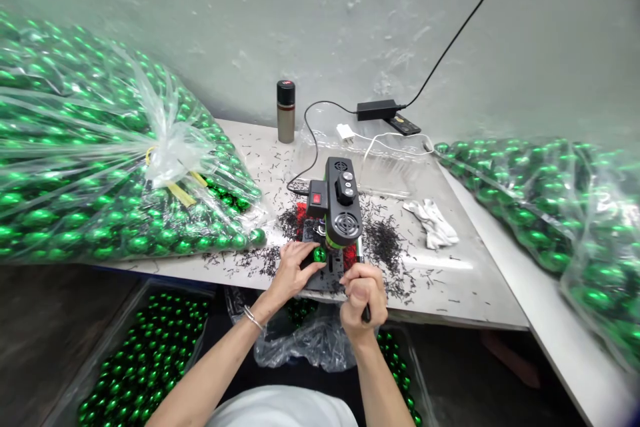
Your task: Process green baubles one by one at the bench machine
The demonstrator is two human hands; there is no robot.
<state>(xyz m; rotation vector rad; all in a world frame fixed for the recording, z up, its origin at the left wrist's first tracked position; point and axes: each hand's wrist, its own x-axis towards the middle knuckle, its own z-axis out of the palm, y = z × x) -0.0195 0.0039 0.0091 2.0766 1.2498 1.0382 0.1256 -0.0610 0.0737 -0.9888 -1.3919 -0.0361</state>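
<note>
A small black bench drill press [343, 203] with a red switch stands near the table's front edge. Between the thumb and fingers of my left hand [295, 270] is a shiny green ball [319, 254], at the base of the machine just left of its head. My right hand [365, 297] is wrapped round the machine's black lever handle [367, 313], whose end pokes out below the fist. The contact point of any bit with the ball is hidden by the machine head. Dark shavings [383, 243] are scattered around the base.
A large clear bag [170, 147] of green balls fills the left; another bag [540, 213] lies right. Behind are a bottle [286, 113], a power adapter [377, 109], a phone [404, 124] and clear plastic trays [390, 170]. White gloves [434, 223] lie right. A ball-filled bin [150, 347] sits below.
</note>
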